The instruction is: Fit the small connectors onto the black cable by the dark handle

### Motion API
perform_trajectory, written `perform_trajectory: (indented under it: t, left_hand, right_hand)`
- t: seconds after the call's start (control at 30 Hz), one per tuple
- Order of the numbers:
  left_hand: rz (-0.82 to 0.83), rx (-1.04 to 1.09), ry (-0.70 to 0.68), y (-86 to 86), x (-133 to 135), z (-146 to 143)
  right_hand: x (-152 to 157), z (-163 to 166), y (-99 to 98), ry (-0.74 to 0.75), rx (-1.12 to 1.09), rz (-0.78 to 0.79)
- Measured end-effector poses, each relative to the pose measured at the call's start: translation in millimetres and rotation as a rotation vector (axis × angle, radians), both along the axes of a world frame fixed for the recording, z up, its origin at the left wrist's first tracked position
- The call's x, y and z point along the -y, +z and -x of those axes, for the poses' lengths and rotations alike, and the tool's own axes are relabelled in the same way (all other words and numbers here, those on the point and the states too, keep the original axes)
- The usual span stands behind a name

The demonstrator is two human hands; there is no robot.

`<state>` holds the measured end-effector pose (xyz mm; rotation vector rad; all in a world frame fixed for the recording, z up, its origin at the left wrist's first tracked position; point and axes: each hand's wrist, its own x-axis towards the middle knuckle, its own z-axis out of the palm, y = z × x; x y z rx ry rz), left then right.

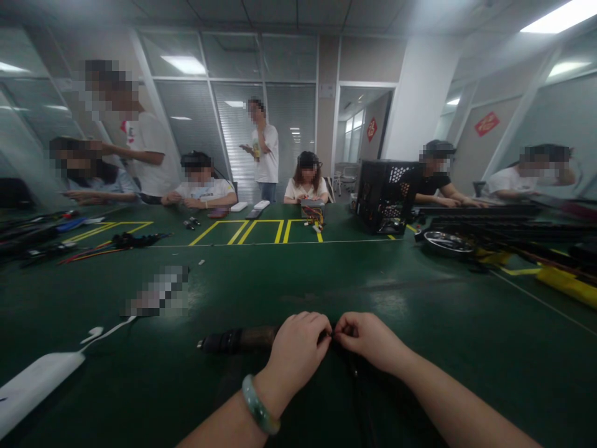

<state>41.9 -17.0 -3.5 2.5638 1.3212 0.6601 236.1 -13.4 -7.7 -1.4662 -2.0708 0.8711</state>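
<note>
Black wire harness (347, 367): one, lying on the table directly under both hands, with a dark sleeve (237, 340) running left
Left hand (298, 354): closed, pinching the harness
Right hand (368, 339): closed, pinching the harness beside the left hand
Jade bangle (260, 404): one, around the left wrist (275, 389)
Green work table (466, 311): one, beneath everything
Other people (308, 180): seven, far off, five seated, two standing

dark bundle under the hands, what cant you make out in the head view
Head view only:
What the left hand and right hand pinch: hidden by their own fingers.
Dark sleeved bundle: its run below the hands is lost in shadow, then cut off by the bottom edge.
Pixelated object: blurred by pixelation.
Wires at the far small box: too small to trace.
</note>
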Motion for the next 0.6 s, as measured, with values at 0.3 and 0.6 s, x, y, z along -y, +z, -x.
perform_trajectory:
  t: [0.3,0.6]
  left_hand:
    - [-0.013,-0.049,-0.004,1.7,-0.1,0.5]
    - [0.001,-0.036,-0.019,2.0,0.2,0.4]
  right_hand:
    - [1.2,1.4,0.0,-0.003,-0.018,0.012]
    - [1.1,1.3,-0.3,-0.021,-0.012,0.059]
